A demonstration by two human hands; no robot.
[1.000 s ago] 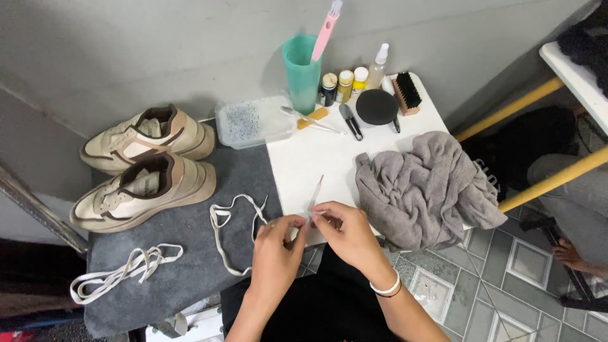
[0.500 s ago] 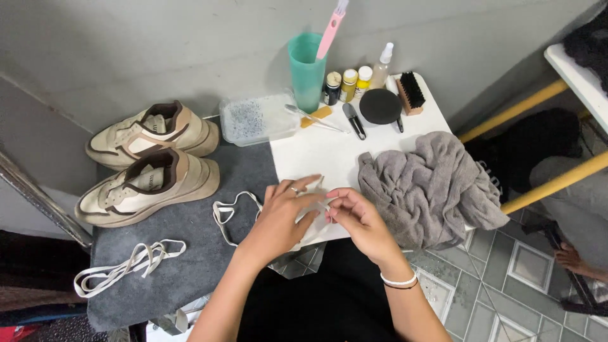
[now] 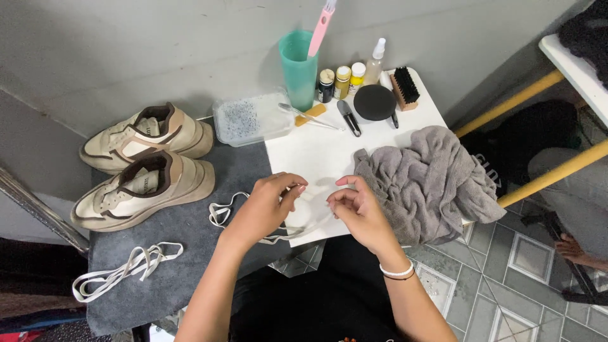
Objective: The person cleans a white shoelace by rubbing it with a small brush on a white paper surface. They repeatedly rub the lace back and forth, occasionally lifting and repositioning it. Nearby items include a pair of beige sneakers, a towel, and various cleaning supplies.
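I see my left hand (image 3: 266, 206) and right hand (image 3: 354, 209) raised just above the near edge of the white surface (image 3: 316, 149), a white lace (image 3: 221, 212) strung between them. The left fingers are pinched on the lace near its middle; the right fingers are curled and pinched on its other stretch, so both hands are clenched on it, not released. The lace sags in a loop under my hands and trails left onto the grey mat (image 3: 190, 253), where its slack lies in folds. Holding it in two places seems to keep a short length taut and off the surface so I can work along it.

A second lace (image 3: 123, 269) lies bundled on the mat, well apart, nearer me. Two beige shoes (image 3: 142, 161) sit side by side at the mat's far end, laceless as far as I can tell. A grey towel (image 3: 427, 180) is heaped just beside my right hand. Along the wall stand a green cup (image 3: 299, 66), small bottles (image 3: 345, 79), a brush (image 3: 405, 87) and a clear tray (image 3: 247, 118), all within reach but clear of my hands.
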